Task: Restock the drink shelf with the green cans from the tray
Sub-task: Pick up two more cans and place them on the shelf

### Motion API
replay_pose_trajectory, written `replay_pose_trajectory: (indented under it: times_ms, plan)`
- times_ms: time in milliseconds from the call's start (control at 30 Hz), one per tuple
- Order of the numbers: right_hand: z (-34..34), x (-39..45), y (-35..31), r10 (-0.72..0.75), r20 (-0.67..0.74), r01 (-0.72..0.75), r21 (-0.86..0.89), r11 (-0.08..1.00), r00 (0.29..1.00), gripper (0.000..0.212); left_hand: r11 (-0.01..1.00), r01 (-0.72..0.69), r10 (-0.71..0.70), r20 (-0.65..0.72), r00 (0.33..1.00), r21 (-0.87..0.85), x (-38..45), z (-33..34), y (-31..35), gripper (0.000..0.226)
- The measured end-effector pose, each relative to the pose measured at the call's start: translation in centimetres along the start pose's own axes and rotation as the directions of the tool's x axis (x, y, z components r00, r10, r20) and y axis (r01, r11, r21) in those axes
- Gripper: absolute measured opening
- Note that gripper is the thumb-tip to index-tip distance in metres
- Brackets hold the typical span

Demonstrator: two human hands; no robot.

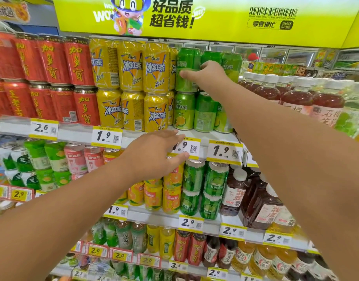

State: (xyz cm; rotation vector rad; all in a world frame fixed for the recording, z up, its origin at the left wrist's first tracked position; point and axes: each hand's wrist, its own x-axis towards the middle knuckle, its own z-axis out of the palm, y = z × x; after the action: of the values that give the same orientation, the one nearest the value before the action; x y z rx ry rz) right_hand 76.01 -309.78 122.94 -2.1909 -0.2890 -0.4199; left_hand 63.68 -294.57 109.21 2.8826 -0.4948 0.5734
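On the top drink shelf (77,131), at the upper tier of the green stack, the right hand (207,75) curls its thumb and fingers round a green can (187,61) that stands upright on the cans below. Just right of that hand two more green cans (231,63) stand in the same upper tier, and directly under the hand sits the lower row of green cans (205,112), touching side by side along the shelf front. Left of the right hand, the yellow tea cans (134,86) are stacked two high, pressed against the green ones, and beyond them the red cans (53,78) are stacked the same way.

Below and left of the right hand, the left hand (156,153) reaches flat toward the shelf edge, fingers straight and relaxed, holding nothing; its fingertips overlap a yellow price tag (191,149) marked 1.9. Under this hand lie orange cans (172,191) and dark green cans (203,185) on the next shelf down. Right of both arms stand bottles of reddish tea (296,94) with white caps.
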Motion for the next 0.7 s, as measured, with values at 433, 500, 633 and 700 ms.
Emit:
replay_pose_trajectory:
  times_ms: [433,500,633,700]
  plan:
    - [0.5,-18.3,12.2,-0.516,0.193,0.549,-0.359,0.755,0.835,0.055,0.999,-0.022,0.025,-0.115,0.993,0.027,-1.7,2.5,0.4,0.067]
    - [0.5,-20.7,13.9,-0.499,0.288,0.575,-0.352,0.739,0.817,0.060,0.999,0.012,-0.007,-0.101,0.995,0.043,-2.5,2.7,0.8,0.067]
    - [1.0,-24.1,15.9,-0.428,0.403,0.570,-0.359,0.739,0.809,0.067,0.996,0.052,-0.050,-0.031,0.998,0.067,-4.8,3.5,1.4,0.070]
    - [1.5,-25.0,16.7,-0.391,0.444,0.566,-0.389,0.727,0.806,0.072,0.994,0.062,-0.062,-0.004,0.998,0.091,-6.3,4.1,1.9,0.070]
